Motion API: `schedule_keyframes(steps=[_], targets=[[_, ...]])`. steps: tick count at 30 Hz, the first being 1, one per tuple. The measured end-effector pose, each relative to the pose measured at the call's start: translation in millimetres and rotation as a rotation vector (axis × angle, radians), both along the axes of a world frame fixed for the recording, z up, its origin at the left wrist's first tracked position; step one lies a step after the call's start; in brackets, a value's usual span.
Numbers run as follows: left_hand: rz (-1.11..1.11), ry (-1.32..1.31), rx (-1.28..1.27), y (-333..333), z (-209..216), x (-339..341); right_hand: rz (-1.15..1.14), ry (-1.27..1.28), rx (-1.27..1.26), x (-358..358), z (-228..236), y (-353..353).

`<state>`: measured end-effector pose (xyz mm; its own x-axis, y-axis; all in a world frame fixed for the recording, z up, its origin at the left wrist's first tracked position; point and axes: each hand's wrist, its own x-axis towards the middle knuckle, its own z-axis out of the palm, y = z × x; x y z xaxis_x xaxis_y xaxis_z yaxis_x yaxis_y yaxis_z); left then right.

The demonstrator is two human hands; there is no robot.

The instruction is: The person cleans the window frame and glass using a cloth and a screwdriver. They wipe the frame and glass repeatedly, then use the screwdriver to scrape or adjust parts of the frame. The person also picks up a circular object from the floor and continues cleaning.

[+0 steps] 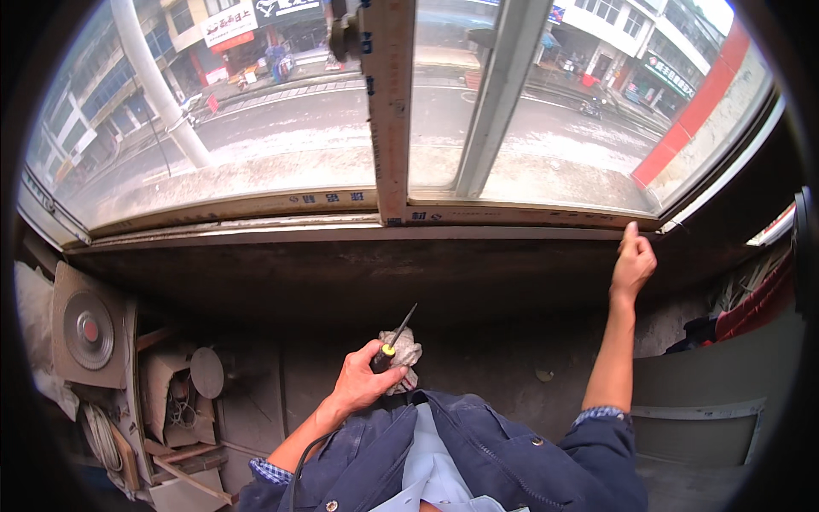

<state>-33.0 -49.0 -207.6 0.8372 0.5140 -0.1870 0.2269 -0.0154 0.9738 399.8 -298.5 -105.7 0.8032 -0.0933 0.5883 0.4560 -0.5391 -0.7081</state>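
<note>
My left hand [355,382] is closed round the dark handle of a screwdriver [383,359], low in front of my jacket. Its thin metal shaft points up and to the right, and a yellow-green collar shows at the handle's end. A crumpled pale rag [408,352] is bunched in the same hand, behind the tool. Over on the right, my right hand [633,264] reaches out with curled fingers to the lower rail of the window frame [546,217]. One fingertip or the thumb touches the rail near its right corner; anything pinched there is too small to make out.
Sliding window panes [281,111] span the far side, with a road beyond. Lower left are a fan-like square unit [89,328], a coiled cable [102,435], an open cardboard box [175,401] and wooden boards. A grey panel [708,375] and red cloth [755,299] lie to the right.
</note>
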Motion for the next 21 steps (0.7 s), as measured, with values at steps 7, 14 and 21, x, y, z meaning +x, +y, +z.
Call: schedule_keyframes(steps=[7,14,21], targets=[[-0.024,-0.177,-0.044,5,31,4,0.993,0.989,-0.174,-186,-125,57],[-0.104,-0.298,-0.044,15,28,11,1.398,1.186,0.211,-275,-150,101],[-0.045,-0.328,0.279,51,47,41,1.062,0.932,0.667,-260,-119,121]])
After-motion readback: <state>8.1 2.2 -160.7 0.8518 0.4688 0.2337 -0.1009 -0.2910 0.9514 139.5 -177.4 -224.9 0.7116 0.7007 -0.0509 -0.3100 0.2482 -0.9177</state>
